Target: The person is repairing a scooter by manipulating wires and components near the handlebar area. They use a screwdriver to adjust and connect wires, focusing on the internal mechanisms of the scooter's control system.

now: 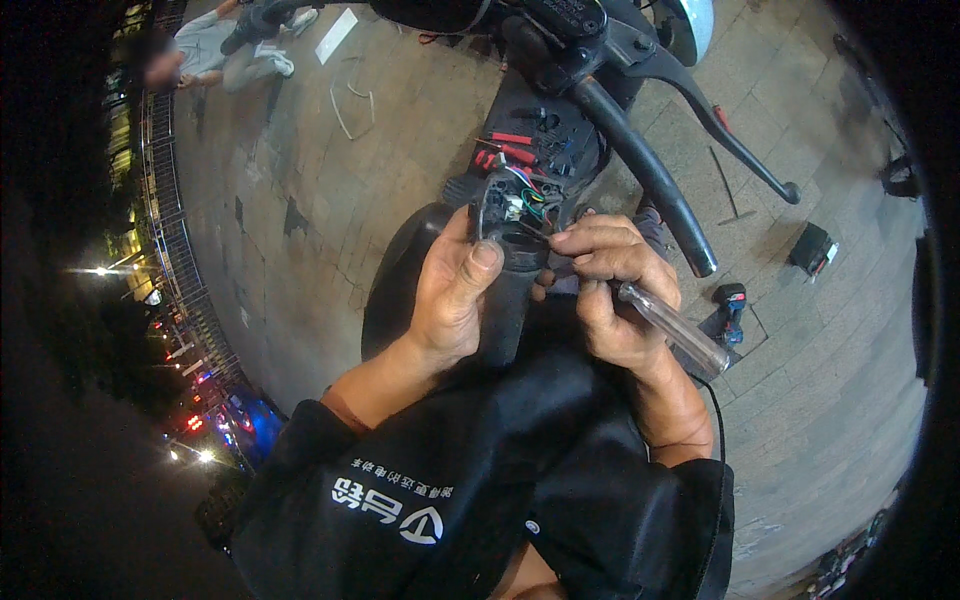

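Observation:
My left hand [450, 295] is closed around an opened black handlebar switch housing [487, 212], its thumb pressed on the near rim. Coloured wires [536, 203] and a white connector [514, 207] show inside. Below the housing a black handlebar grip [506, 315] runs toward my lap. Against the housing's right side, the fingertips of my right hand [628, 275] are pinched together. That same hand holds a screwdriver [682, 332], its clear handle sticking out to the lower right. The screwdriver's tip is hidden by my fingers.
A bare black handlebar tube [650, 175] and brake lever [720, 125] reach in from the top right. Red-handled tools [515, 152] lie on a dark surface beyond the housing. On the paving are a cordless drill [733, 312] and a black box [812, 250]. Another person [215, 50] is at upper left.

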Demonstrator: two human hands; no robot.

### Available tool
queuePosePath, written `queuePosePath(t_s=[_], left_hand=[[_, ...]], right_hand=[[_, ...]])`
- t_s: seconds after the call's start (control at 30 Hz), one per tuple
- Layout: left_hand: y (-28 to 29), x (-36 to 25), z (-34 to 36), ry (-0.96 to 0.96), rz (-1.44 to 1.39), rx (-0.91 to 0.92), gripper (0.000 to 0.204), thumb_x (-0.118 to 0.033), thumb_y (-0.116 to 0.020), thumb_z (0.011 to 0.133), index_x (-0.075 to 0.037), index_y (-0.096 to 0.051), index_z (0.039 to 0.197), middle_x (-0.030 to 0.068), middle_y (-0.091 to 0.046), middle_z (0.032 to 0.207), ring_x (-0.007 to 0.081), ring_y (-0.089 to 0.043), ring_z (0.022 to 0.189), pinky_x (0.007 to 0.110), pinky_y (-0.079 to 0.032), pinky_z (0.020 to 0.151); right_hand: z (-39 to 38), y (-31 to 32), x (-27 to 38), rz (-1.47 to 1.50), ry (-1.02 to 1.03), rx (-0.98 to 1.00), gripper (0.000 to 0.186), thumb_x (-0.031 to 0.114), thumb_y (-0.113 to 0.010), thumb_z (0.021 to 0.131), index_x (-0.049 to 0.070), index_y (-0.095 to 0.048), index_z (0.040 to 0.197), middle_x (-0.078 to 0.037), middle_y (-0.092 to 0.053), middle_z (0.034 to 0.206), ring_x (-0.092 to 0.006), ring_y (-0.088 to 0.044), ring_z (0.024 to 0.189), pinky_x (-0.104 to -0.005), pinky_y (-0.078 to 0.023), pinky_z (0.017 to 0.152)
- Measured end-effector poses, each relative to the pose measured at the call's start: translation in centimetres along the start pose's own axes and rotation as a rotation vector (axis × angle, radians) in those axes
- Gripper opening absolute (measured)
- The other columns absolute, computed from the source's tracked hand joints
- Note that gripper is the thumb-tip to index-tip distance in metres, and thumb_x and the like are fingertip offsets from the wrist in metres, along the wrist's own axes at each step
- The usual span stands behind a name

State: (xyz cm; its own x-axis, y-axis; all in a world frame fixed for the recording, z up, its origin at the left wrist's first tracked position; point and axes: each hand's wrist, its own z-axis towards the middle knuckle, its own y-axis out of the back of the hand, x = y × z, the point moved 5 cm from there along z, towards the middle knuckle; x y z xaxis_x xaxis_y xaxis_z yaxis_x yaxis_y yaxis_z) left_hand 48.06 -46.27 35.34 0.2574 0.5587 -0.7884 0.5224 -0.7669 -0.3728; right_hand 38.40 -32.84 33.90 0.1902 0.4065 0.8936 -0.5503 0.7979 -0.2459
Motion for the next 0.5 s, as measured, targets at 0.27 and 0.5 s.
queuePosePath(t_s=[0.27, 0.5], left_hand=[[0.00, -0.10, 0.11, -0.001, 0.003, 0.000, 0.059, -0.039, -0.069, 0.089, -0.001, -0.045, 0.126, 0.0142, -0.064, 0.110, 0.0211, -0.068, 0.087, 0.031, -0.058, 0.074], [-0.09, 0.25, 0.34, -0.001, -0.032, 0.020, 0.063, -0.035, -0.068, 0.091, -0.001, -0.038, 0.134, 0.0155, -0.063, 0.112, 0.0232, -0.068, 0.087, 0.033, -0.058, 0.073]], right_hand=[[0.16, 0.14, 0.18, 0.006, 0.007, 0.003, 0.015, -0.008, -0.058, 0.076, 0.001, -0.060, 0.088, -0.017, -0.069, 0.098, -0.0300, -0.067, 0.091, -0.0414, -0.053, 0.083], [-0.19, 0.39, -0.05, 0.010, 0.005, -0.022, 0.007, -0.001, -0.061, 0.082, 0.002, -0.060, 0.088, -0.017, -0.069, 0.096, -0.0298, -0.067, 0.091, -0.0420, -0.053, 0.084]])
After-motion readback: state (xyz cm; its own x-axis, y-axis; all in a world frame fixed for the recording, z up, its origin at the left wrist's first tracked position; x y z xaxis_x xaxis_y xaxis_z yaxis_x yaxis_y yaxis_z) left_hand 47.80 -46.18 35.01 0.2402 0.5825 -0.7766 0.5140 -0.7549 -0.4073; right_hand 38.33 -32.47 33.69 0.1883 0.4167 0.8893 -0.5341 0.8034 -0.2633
